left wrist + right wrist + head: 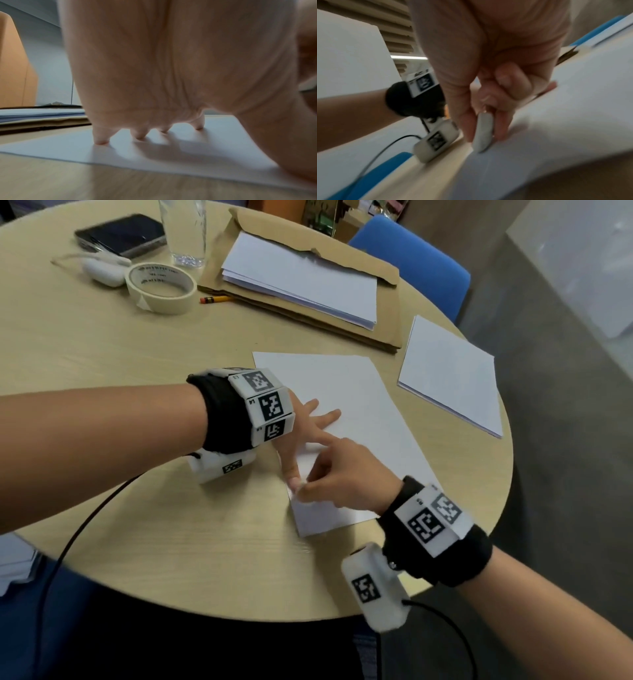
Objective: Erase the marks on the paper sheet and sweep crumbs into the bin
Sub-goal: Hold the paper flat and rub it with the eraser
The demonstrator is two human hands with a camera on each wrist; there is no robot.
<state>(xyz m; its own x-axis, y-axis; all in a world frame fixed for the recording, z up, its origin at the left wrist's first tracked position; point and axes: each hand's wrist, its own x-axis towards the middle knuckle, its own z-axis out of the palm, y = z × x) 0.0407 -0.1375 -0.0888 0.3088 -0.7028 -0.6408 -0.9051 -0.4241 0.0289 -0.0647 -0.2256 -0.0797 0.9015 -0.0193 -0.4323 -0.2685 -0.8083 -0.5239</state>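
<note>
A white paper sheet [356, 419] lies on the round wooden table [137, 347]. My left hand [308, 426] presses on the sheet with spread straight fingers; in the left wrist view its fingertips [101, 140] stand on the paper sheet [205, 155]. My right hand [329, 477] pinches a white eraser [482, 134] between thumb and fingers, its lower end on the paper sheet [556, 121] near the sheet's left edge, close to my left thumb. No marks or crumbs show clearly on the sheet.
At the back lie a stack of paper [301, 278] on a brown envelope [387, 302], a tape roll [161, 287], a pencil [215, 299], a glass [183, 231], a phone [121, 234] and a white case [102, 272]. Another paper stack [452, 374] sits right. A blue chair [414, 261] stands behind.
</note>
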